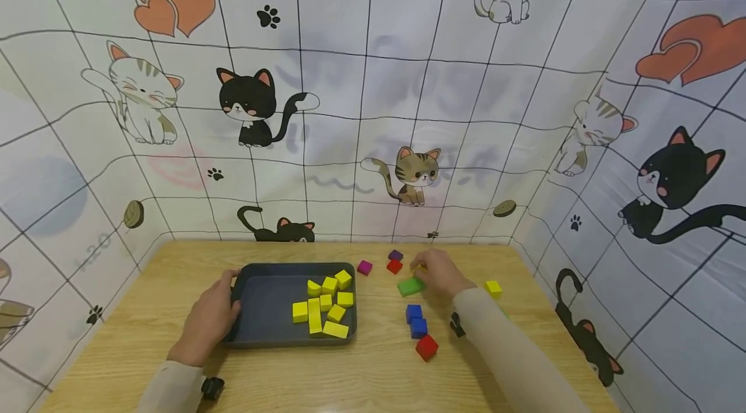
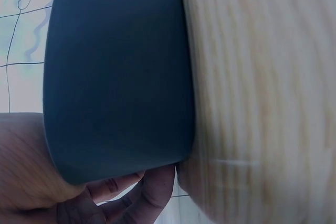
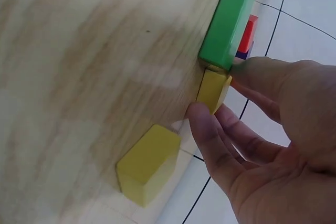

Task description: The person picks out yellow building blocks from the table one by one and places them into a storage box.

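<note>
My left hand [image 1: 210,314] holds the dark grey tray [image 1: 265,303] by its left edge; in the left wrist view, the fingers [image 2: 152,195] curl at the tray's rim. Several yellow blocks [image 1: 315,316] of different shapes lie in the tray's right part. Right of the tray, my right hand [image 1: 441,272] pinches a small yellow block [image 3: 212,92] between thumb and fingers. That block is beside the end of a long green block [image 1: 410,287]. Another yellow block [image 3: 149,165] stands apart from the fingers in the right wrist view.
Two blue blocks [image 1: 416,321] and a red block [image 1: 427,347] lie in front of the green one. Behind are a magenta block [image 1: 364,268], a red block [image 1: 394,267] and a purple block [image 1: 395,255]. A cat-patterned cloth [image 1: 332,109] encloses the wooden table [image 1: 373,377].
</note>
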The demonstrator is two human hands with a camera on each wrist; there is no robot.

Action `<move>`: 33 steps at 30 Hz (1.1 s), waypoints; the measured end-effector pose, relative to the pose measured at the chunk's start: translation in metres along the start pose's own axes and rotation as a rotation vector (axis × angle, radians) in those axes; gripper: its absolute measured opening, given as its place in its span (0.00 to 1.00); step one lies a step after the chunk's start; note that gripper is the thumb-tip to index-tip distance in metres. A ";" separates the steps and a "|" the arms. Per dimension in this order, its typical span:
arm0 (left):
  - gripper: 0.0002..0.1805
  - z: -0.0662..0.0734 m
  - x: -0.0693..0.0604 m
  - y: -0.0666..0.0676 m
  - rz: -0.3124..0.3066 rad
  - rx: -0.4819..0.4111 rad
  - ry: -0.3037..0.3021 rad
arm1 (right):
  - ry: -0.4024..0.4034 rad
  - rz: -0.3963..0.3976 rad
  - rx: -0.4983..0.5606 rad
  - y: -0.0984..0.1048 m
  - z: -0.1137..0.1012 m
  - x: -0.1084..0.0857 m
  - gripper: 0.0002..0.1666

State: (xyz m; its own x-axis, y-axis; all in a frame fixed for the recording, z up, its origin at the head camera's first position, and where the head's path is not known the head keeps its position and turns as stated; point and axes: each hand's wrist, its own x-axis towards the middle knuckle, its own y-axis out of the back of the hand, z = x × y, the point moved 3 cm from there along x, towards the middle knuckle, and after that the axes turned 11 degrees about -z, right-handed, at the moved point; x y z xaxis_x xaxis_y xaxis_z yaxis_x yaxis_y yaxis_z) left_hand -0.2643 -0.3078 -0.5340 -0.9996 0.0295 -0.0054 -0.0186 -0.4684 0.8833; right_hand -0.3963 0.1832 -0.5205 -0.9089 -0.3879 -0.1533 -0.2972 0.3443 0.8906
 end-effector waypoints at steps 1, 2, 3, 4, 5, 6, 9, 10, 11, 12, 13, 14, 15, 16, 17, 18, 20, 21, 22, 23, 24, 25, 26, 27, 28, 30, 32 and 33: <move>0.40 -0.001 0.000 0.000 -0.001 0.000 -0.001 | -0.009 -0.010 0.002 0.000 0.000 0.001 0.10; 0.40 -0.001 0.000 0.000 -0.002 0.000 -0.002 | -0.021 -0.019 0.008 -0.001 0.000 0.002 0.09; 0.40 -0.002 -0.001 0.000 -0.003 0.001 -0.002 | -0.030 -0.026 0.014 -0.002 0.000 0.003 0.09; 0.40 -0.003 -0.001 0.000 -0.003 0.002 -0.002 | -0.041 -0.034 0.022 -0.003 0.000 0.003 0.09; 0.40 -0.004 -0.001 0.000 -0.004 0.004 -0.003 | -0.046 -0.039 0.025 -0.005 0.000 0.004 0.09; 0.40 -0.004 -0.002 0.000 -0.002 0.006 -0.003 | -0.051 -0.042 0.033 -0.006 0.000 0.005 0.09; 0.40 -0.007 -0.002 0.001 -0.002 0.012 -0.006 | -0.057 -0.043 0.035 -0.008 -0.001 0.006 0.08; 0.40 -0.008 -0.002 0.001 -0.001 0.014 -0.007 | -0.060 -0.042 0.035 -0.009 -0.001 0.006 0.08; 0.40 -0.008 -0.001 0.002 0.000 0.016 -0.008 | -0.061 -0.039 0.035 -0.009 -0.001 0.007 0.08; 0.40 -0.009 -0.001 0.002 0.002 0.017 -0.009 | -0.061 -0.034 0.036 -0.009 -0.001 0.007 0.08; 0.40 -0.009 0.000 0.002 0.004 0.018 -0.009 | -0.056 -0.028 0.031 -0.009 -0.001 0.007 0.08; 0.40 -0.009 0.000 0.002 0.006 0.018 -0.008 | -0.055 -0.023 0.030 -0.008 -0.002 0.007 0.08; 0.40 -0.009 0.001 0.002 0.009 0.019 -0.008 | -0.050 -0.019 0.027 -0.008 -0.002 0.007 0.08; 0.40 -0.009 0.001 0.002 0.011 0.018 -0.009 | -0.047 -0.015 0.028 -0.007 -0.002 0.008 0.08; 0.40 -0.008 0.001 0.002 0.007 0.013 -0.009 | -0.045 -0.011 0.024 -0.006 -0.002 0.008 0.08; 0.40 -0.007 0.001 0.001 0.003 0.007 -0.010 | -0.048 -0.009 0.019 -0.006 -0.002 0.007 0.08; 0.40 -0.006 0.000 -0.001 -0.005 -0.004 -0.012 | -0.060 -0.007 0.014 -0.005 -0.001 0.007 0.08; 0.40 -0.005 0.000 -0.002 -0.005 -0.008 -0.014 | -0.067 -0.005 0.011 -0.005 0.000 0.007 0.09; 0.39 -0.004 0.000 -0.003 -0.005 -0.011 -0.015 | -0.070 -0.002 0.011 -0.005 0.000 0.007 0.09; 0.39 -0.003 0.000 -0.004 -0.004 -0.015 -0.014 | -0.069 0.004 0.008 -0.004 -0.001 0.008 0.09; 0.39 -0.002 0.000 -0.005 0.000 -0.013 -0.014 | -0.068 0.011 0.005 -0.003 -0.003 0.008 0.09; 0.39 -0.002 0.000 -0.005 0.003 -0.010 -0.013 | -0.058 0.021 -0.003 -0.001 -0.005 0.008 0.09; 0.39 -0.001 0.000 -0.005 0.006 -0.008 -0.012 | -0.044 0.034 -0.011 0.000 -0.009 0.008 0.09; 0.39 -0.001 0.000 -0.005 0.009 -0.006 -0.011 | -0.025 0.046 -0.017 0.002 -0.012 0.009 0.09; 0.39 0.000 0.000 -0.004 0.009 -0.003 -0.011 | -0.007 0.059 -0.021 0.003 -0.016 0.009 0.09; 0.39 0.000 0.000 -0.003 0.010 0.001 -0.012 | 0.014 0.077 -0.026 0.005 -0.025 0.010 0.08; 0.39 0.000 0.000 -0.002 0.013 0.005 -0.013 | 0.048 0.097 -0.014 0.006 -0.035 0.012 0.06; 0.39 0.000 0.000 -0.001 0.015 0.006 -0.012 | 0.064 0.105 -0.013 0.007 -0.041 0.013 0.06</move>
State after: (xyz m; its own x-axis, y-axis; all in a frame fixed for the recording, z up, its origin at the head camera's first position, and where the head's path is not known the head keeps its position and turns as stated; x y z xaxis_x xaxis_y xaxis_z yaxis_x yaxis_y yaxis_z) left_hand -0.2646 -0.3074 -0.5354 -0.9994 0.0335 0.0132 -0.0038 -0.4636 0.8860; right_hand -0.3978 0.1454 -0.4989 -0.9141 -0.4043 -0.0312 -0.1969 0.3753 0.9058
